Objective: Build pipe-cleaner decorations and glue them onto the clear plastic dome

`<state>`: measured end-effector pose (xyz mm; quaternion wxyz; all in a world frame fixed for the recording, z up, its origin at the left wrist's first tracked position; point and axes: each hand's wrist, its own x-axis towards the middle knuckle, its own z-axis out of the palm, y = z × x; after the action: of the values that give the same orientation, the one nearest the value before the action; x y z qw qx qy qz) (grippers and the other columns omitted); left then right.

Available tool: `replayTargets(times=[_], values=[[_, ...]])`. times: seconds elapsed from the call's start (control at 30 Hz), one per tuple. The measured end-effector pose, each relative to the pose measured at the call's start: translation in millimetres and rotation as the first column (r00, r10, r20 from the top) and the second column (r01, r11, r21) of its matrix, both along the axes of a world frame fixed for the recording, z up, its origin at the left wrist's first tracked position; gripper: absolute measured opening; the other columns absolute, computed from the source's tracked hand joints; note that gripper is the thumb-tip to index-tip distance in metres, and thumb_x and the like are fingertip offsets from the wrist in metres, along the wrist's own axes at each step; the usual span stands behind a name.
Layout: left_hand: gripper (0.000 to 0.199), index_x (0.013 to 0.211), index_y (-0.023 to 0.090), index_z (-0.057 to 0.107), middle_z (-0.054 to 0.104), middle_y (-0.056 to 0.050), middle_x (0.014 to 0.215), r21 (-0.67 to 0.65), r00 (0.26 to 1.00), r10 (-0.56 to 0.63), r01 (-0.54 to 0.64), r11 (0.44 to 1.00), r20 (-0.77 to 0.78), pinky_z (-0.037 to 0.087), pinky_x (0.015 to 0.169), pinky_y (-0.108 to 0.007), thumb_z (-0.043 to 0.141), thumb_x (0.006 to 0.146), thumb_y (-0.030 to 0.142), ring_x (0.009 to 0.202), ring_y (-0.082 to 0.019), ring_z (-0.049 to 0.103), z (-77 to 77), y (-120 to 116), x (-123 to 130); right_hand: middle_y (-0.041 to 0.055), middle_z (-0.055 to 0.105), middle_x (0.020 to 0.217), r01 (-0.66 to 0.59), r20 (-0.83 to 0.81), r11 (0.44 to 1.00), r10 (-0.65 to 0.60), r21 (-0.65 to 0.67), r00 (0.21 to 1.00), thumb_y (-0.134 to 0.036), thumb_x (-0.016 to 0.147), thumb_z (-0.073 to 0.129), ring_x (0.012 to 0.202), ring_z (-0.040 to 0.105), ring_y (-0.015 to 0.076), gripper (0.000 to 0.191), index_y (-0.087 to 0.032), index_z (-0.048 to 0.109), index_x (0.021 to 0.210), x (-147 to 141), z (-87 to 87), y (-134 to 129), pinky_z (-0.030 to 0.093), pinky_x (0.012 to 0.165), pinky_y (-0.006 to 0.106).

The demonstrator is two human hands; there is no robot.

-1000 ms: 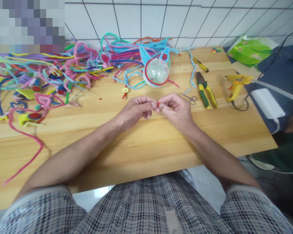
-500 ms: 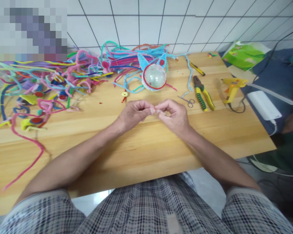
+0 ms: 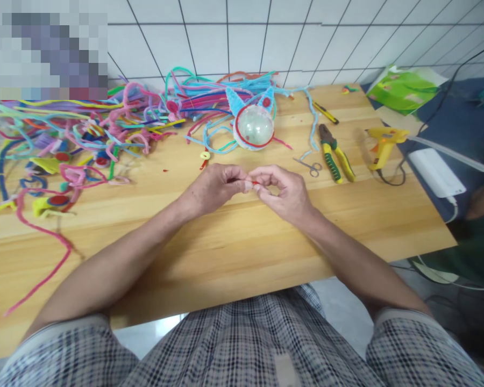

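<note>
Between my fingertips is a short piece of red pipe cleaner (image 3: 255, 183), mostly hidden. My left hand (image 3: 218, 188) pinches one end of it with thumb and forefinger. From the other side, my right hand (image 3: 284, 192) pinches it too, so the fingertips of both hands almost touch. Just beyond the hands stands a clear ball (image 3: 255, 127) rimmed in red, with two blue fuzzy pointed ears. A small yellow ring with a red piece (image 3: 205, 156) lies past my left hand. Small scissors (image 3: 312, 167) rest to the right of my right hand.
Tangled coloured pipe cleaners (image 3: 133, 118) cover the table's back left. Pliers (image 3: 335, 155), a yellow cutter (image 3: 326, 113) and a yellow glue gun (image 3: 384, 146) lie on the right. Beyond the table's right edge are a white power brick (image 3: 438, 174) and a green bag (image 3: 405, 90).
More of the red piece shows between my fingertips. Both hands have shifted slightly to the left, still pinching together.
</note>
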<state>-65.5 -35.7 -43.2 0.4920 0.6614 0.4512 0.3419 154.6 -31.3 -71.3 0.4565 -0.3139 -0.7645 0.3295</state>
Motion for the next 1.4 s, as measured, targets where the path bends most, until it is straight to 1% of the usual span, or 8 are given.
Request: replayTargets(times=[0.17,0.33,0.57,0.7,0.83,0.97,1.23,1.4], values=[[0.021,0.074,0.017,0.077,0.054,0.004,0.057,-0.078,0.999,-0.033,0.035,0.996,0.030,0.030,0.049,-0.020,0.083,0.084,0.034,0.052,-0.008,0.041,-1.2,5,-4,-0.0005,0.084,0.090,0.000,-0.004,0.998,0.000,-0.055,1.000,-0.014,0.091,0.071,0.077,0.076,0.0145,0.017,-0.025,0.081,0.100,-2,3.6,-4,0.061,0.076,0.030],[0.030,0.078,0.017,0.080,0.064,0.001,0.063,-0.158,0.991,0.015,0.006,0.987,0.131,0.034,0.049,-0.021,0.093,0.078,0.043,0.052,-0.008,0.046,-6.8,6,0,-0.0002,0.082,0.083,0.005,-0.089,0.971,-0.027,-0.238,0.996,-0.024,0.090,0.077,0.073,0.075,0.0152,0.000,-0.023,0.077,0.090,-6,3.2,-4,0.061,0.071,0.030],[0.043,0.083,0.018,0.079,0.066,0.002,0.064,-0.171,0.922,0.167,-0.113,0.979,0.350,0.037,0.049,-0.023,0.100,0.072,0.055,0.051,-0.008,0.046,-13.9,-5,24,-0.0027,0.077,0.075,0.115,-0.212,0.942,-0.188,-0.316,0.959,-0.039,0.090,0.086,0.065,0.069,0.0134,0.017,-0.025,0.076,0.092,-7,-7.7,2,0.058,0.061,0.027],[0.043,0.085,0.019,0.080,0.068,0.003,0.065,-0.164,0.884,0.225,-0.171,0.972,0.410,0.039,0.049,-0.023,0.100,0.071,0.054,0.050,-0.008,0.049,-18.8,-10,29,-0.0021,0.079,0.078,0.100,-0.246,0.949,-0.178,-0.300,0.953,-0.048,0.091,0.090,0.068,0.074,0.0148,0.027,-0.025,0.077,0.097,-6,-8.3,3,0.063,0.067,0.029],[0.042,0.084,0.020,0.080,0.065,0.003,0.062,-0.171,0.887,0.232,-0.176,0.969,0.398,0.039,0.049,-0.023,0.100,0.072,0.055,0.050,-0.008,0.048,-16.7,-9,26,-0.0007,0.084,0.083,0.026,-0.258,0.950,-0.111,-0.311,0.960,-0.055,0.089,0.093,0.075,0.081,0.0175,0.034,-0.026,0.079,0.101,-5,-7.8,3,0.069,0.077,0.033],[0.038,0.084,0.019,0.078,0.064,0.003,0.063,-0.155,0.905,0.197,-0.148,0.977,0.377,0.036,0.049,-0.024,0.095,0.077,0.053,0.050,-0.008,0.046,-9.2,-9,22,0.0001,0.086,0.086,0.036,-0.248,0.941,-0.125,-0.335,0.961,-0.054,0.085,0.097,0.079,0.084,0.0192,0.035,-0.026,0.082,0.101,-6,-7.2,2,0.072,0.080,0.035],[0.017,0.077,0.019,0.069,0.054,0.006,0.057,-0.150,0.940,0.205,-0.170,0.974,0.273,0.030,0.049,-0.023,0.079,0.076,0.033,0.050,-0.007,0.039,2.1,-8,18,0.0005,0.090,0.099,-0.029,-0.195,0.962,-0.025,-0.271,0.980,-0.038,0.094,0.088,0.088,0.086,0.0187,0.018,-0.027,0.085,0.107,-2,-3.4,0,0.073,0.089,0.035],[0.012,0.076,0.019,0.068,0.052,0.007,0.054,-0.182,0.955,0.179,-0.138,0.974,0.235,0.028,0.048,-0.022,0.075,0.075,0.029,0.048,-0.006,0.037,1.7,-4,17,-0.0002,0.090,0.102,-0.072,-0.189,0.971,0.028,-0.228,0.982,-0.030,0.094,0.087,0.089,0.086,0.0178,0.021,-0.027,0.085,0.114,2,-9.5,7,0.072,0.086,0.031]])
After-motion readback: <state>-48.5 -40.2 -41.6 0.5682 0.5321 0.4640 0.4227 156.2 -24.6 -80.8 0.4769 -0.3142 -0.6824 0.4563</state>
